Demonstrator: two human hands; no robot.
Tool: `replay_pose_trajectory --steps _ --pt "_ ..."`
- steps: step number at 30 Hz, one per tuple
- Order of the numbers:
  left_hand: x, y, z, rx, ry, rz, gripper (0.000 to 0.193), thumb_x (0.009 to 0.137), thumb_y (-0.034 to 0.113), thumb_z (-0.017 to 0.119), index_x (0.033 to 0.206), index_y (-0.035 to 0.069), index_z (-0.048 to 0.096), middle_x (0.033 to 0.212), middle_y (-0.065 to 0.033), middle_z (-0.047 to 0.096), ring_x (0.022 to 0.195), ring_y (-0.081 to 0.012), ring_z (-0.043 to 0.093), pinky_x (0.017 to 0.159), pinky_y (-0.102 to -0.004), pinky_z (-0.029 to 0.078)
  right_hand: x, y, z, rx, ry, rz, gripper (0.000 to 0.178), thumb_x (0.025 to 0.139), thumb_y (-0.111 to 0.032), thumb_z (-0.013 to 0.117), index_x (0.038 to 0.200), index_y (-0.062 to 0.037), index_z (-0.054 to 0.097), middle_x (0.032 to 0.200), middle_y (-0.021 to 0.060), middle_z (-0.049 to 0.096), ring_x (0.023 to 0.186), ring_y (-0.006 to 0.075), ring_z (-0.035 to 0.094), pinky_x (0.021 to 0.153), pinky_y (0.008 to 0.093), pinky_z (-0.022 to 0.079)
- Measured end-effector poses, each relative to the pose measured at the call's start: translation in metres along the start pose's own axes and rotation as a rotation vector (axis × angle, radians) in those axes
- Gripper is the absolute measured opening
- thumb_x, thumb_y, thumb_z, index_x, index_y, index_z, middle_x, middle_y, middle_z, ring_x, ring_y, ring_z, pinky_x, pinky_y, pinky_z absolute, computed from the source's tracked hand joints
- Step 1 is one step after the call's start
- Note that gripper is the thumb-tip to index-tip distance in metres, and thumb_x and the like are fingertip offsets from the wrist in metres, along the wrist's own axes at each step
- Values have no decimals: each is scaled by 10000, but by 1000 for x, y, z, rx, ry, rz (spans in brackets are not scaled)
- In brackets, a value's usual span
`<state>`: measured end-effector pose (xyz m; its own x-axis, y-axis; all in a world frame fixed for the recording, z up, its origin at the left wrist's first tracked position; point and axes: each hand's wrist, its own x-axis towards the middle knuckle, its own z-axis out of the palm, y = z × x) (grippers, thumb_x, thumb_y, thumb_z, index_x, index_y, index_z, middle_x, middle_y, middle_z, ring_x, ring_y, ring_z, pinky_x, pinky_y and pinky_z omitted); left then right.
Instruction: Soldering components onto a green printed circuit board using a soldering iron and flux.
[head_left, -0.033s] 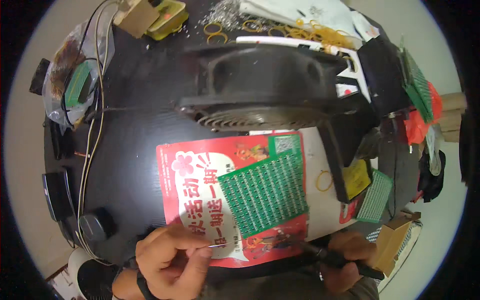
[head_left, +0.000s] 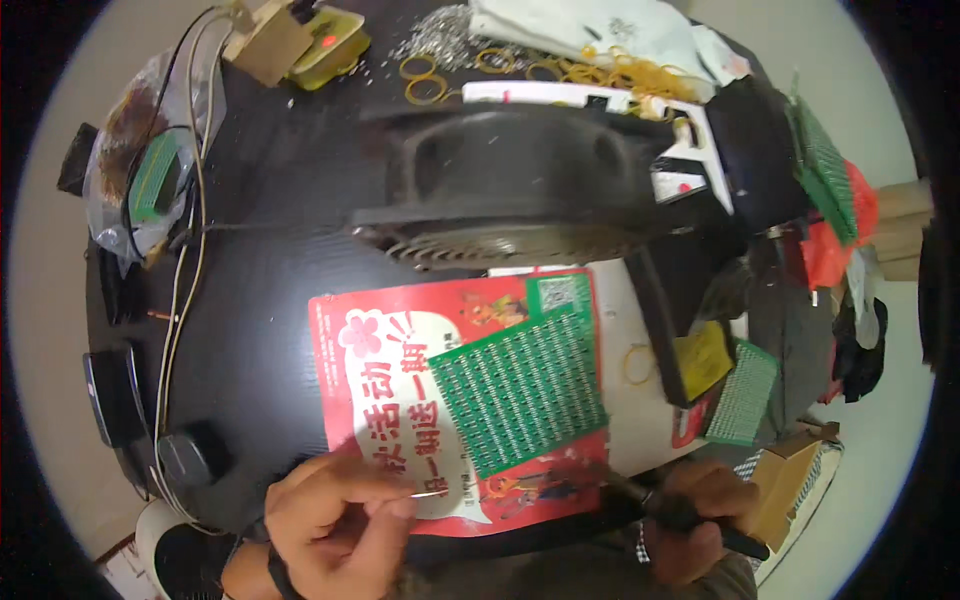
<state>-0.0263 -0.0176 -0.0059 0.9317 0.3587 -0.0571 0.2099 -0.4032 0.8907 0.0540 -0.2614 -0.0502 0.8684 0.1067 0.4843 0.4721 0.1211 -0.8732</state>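
My left hand (head_left: 345, 520), at the lower left of the red printed sheet (head_left: 340, 410), is closed in a pinch on a thin silvery wire (head_left: 432, 494). Its free end points right, toward a green circuit board (head_left: 520, 390) covered in rows of small parts, and does not touch it. The board lies tilted on the sheet. Lower right of it, my right hand (head_left: 705, 515) is wrapped around the black handle of a soldering iron (head_left: 672, 510). The iron's dark shaft points up and left; its tip is blurred, near the board's lower right corner.
A black fan (head_left: 520, 170) stands behind the board. Right of it are a black stand (head_left: 665, 330), a yellow pad (head_left: 704, 362) and another circuit board (head_left: 743, 392). Cables (head_left: 180, 310) run down the left. Rubber bands (head_left: 640, 75) and small metal bits (head_left: 440, 35) lie at the back.
The whole view has shifted slightly. Both hands keep their holds on the wire and the soldering iron, and the board stays in place on the sheet.
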Motion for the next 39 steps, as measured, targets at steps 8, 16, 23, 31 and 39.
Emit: replay_pose_trajectory --steps 8,16,23,31,39 --pt "10 20 -35 -393 426 59 155 844 125 592 786 30 484 735 -28 455 629 -81 400 532 -215 304 50 -2 -25 -631 24 -402 342 926 -300 563 1110 -18 503 1075 153 509 930 255 510 783 388 443" --pt "16 -9 -12 -84 143 45 40 757 33 635 765 5 662 615 -37 521 552 -121 491 504 -251 356 60 0 -32 -999 -347 -319 356 824 -135 607 1149 -35 499 905 204 546 816 381 542 715 478 437" --pt "21 -12 -10 38 -86 231 143 651 -5 695 785 42 710 596 -24 575 462 -141 501 456 -262 398 55 5 -24 -871 -250 -209 365 836 -87 600 1178 -34 485 881 177 577 760 308 566 661 420 457" --pt "18 -26 -1 21 -184 406 109 579 33 671 688 45 664 596 -53 584 459 -186 512 444 -296 389 12 5 -37 -301 -86 -410 298 892 -310 616 983 -35 546 938 106 567 883 224 560 766 386 480" --pt "22 -27 15 14 -163 472 140 582 28 677 721 24 658 588 -59 557 442 -198 506 425 -299 385 -28 6 -24 -227 -302 -258 271 710 -209 736 852 -56 563 638 54 522 491 212 535 435 311 446"
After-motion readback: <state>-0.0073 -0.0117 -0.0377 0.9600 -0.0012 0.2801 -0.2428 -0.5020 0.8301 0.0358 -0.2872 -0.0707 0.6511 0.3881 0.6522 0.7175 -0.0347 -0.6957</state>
